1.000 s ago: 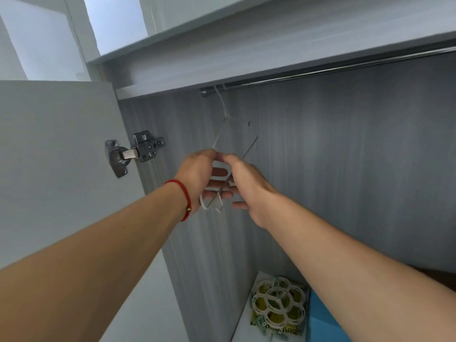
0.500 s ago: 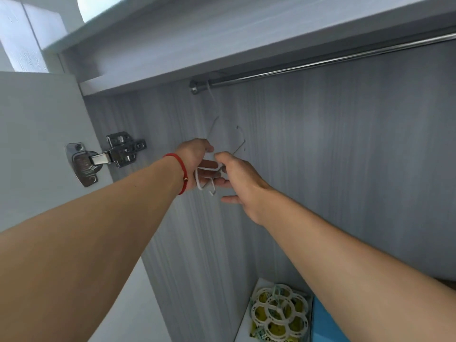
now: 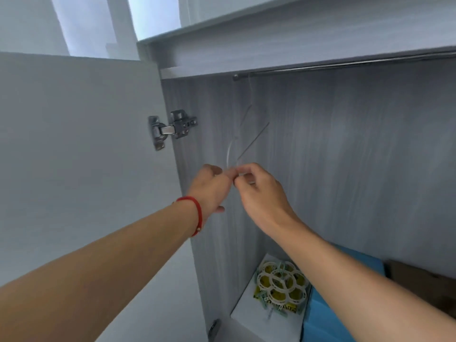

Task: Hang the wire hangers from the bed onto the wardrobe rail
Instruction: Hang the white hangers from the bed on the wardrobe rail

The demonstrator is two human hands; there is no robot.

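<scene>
Main risk: wire hanger [image 3: 246, 134] is thin and springy, hooked at the very end of the wardrobe rail [image 3: 345, 65], well above both hands; judging by how close it sits to the rail end, a sideways tug could walk the hook off and drop it onto the stuff below. Second risk: both hands work the same spot, so the wires may snag or tangle if pulled apart fast. Left hand [image 3: 209, 186] has fingers curled, pinching the white wire at its fingertips; right hand [image 3: 261, 191], just beside it and touching, pinches the same bottom section. Hanger looks pale, near-invisible against the grey panel, blurred; one hanger or several, can't tell. Door hinge [image 3: 172, 128] up-left of left hand; round white clip rack [image 3: 281, 283] far below right hand.
</scene>
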